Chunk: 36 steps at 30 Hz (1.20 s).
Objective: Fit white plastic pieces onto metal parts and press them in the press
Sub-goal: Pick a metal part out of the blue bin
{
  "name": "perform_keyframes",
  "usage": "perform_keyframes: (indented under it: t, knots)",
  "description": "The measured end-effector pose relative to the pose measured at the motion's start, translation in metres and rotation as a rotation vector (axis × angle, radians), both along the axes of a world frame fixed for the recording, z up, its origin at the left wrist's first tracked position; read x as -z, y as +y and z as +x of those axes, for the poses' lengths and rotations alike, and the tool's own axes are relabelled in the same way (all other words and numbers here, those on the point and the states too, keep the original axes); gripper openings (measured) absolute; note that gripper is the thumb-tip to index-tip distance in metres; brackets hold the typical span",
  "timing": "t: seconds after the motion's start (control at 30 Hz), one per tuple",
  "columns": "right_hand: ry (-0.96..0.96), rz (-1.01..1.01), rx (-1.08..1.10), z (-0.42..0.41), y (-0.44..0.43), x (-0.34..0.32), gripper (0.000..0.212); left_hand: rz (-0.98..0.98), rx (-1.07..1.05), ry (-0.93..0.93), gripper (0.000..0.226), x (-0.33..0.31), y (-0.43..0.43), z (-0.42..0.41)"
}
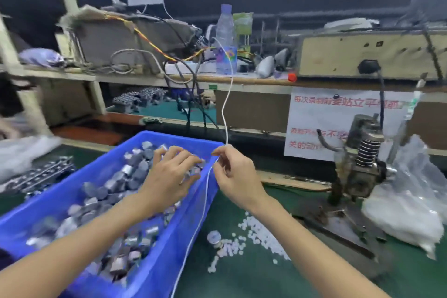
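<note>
Your left hand (169,176) curls among metal parts (116,184) (maybe holding some); right hand (235,174), pinching the cable (224,109), is closer to white plastic pieces (251,232).

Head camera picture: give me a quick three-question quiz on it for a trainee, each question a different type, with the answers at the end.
1. True or false: the left hand touches the metal parts inside the blue bin.
2. What does the right hand pinch? A) a white cable B) a screwdriver C) a metal part
3. Fill in the blank: the loose white plastic pieces lie on the green mat between the blue bin and the ____.

Key: 1 true; 2 A; 3 press.
</note>
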State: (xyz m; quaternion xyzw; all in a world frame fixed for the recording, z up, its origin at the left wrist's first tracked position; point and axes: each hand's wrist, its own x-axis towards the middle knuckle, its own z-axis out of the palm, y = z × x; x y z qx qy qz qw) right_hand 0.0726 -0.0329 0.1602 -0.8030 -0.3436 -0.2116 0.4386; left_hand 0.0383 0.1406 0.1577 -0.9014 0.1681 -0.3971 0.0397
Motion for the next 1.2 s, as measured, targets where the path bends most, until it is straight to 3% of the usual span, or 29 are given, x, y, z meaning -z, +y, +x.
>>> perform_keyframes:
  t: [0.23, 0.4, 0.53, 0.63, 0.7, 0.87, 1.03, 1.13, 1.2]
  knots:
    - [0.026, -0.503, -0.177, 0.02, 0.104, 0.017, 0.018, -0.084, -0.366, 0.294, 0.036, 0.028, 0.105, -0.016]
    - [0.078, -0.807, -0.251, 0.039, 0.143, 0.022, 0.033, -0.071, -0.503, 0.454, 0.037, 0.047, 0.139, -0.007]
    - [0.146, -0.905, -0.31, 0.05, 0.167, 0.027, 0.032, -0.094, -0.528, 0.591, 0.033, 0.055, 0.135, 0.018]
    - [0.225, -1.0, -0.367, 0.059, 0.181, 0.031, 0.004, -0.101, -0.548, 0.703, 0.028, 0.058, 0.123, 0.037]
    - [0.241, -1.063, -0.355, 0.067, 0.186, 0.034, 0.014, -0.101, -0.575, 0.767, 0.028, 0.064, 0.119, 0.046]
    - [0.277, -1.169, -0.359, 0.08, 0.184, 0.044, 0.009, -0.073, -0.562, 0.84, 0.033, 0.088, 0.117, 0.048]
    - [0.31, -1.163, -0.35, 0.082, 0.184, 0.046, 0.012, 0.161, -0.538, 0.905, 0.033, 0.098, 0.108, 0.045]
    - [0.363, -1.138, -0.356, 0.083, 0.181, 0.046, 0.007, 0.071, -0.542, 0.963, 0.031, 0.089, 0.105, 0.044]
    - [0.408, -1.077, -0.368, 0.081, 0.179, 0.044, 0.004, -0.122, -0.535, 0.904, 0.031, 0.077, 0.108, 0.045]
